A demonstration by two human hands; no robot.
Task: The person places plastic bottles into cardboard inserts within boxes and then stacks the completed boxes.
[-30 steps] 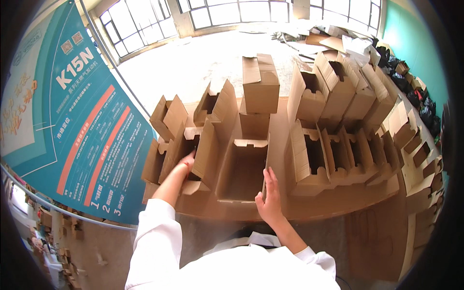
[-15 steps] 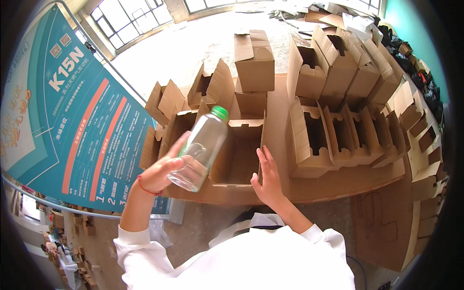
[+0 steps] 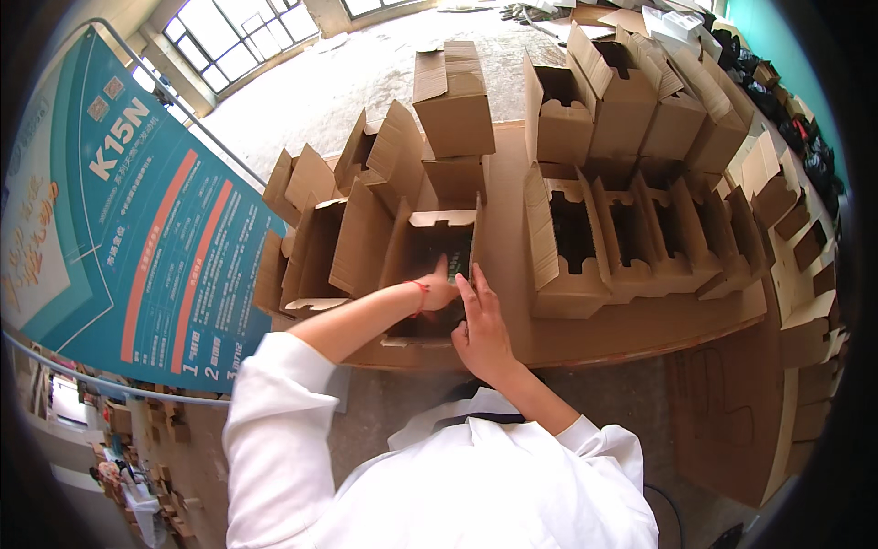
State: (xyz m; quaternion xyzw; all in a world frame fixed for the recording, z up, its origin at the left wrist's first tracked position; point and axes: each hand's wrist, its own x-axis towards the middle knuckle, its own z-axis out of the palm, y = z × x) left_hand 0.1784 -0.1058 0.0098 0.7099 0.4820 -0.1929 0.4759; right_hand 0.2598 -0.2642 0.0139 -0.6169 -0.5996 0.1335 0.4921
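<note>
My left hand (image 3: 435, 291) reaches down into an open cardboard box (image 3: 402, 265) on the table, its index finger stretched along the inside. Its fingers appear to be around a clear plastic bottle, now mostly hidden by the hand and the dark interior; only a small greenish patch shows beside the fingertips. My right hand (image 3: 485, 329) is open, with straight fingers against the upper edge of the box's right wall, close beside the left hand. A red string circles my left wrist.
Open cardboard boxes (image 3: 315, 242) stand to the left, and a closed-looking box (image 3: 455, 101) is stacked behind. Rows of open boxes (image 3: 572, 238) fill the right of the cardboard-covered table (image 3: 585, 329). A teal banner (image 3: 119, 229) stands at the left.
My left hand has carried the clear, green-capped bottle from above the box down into it, rightward. My right hand has moved slightly left and down, staying at the right wall.
</note>
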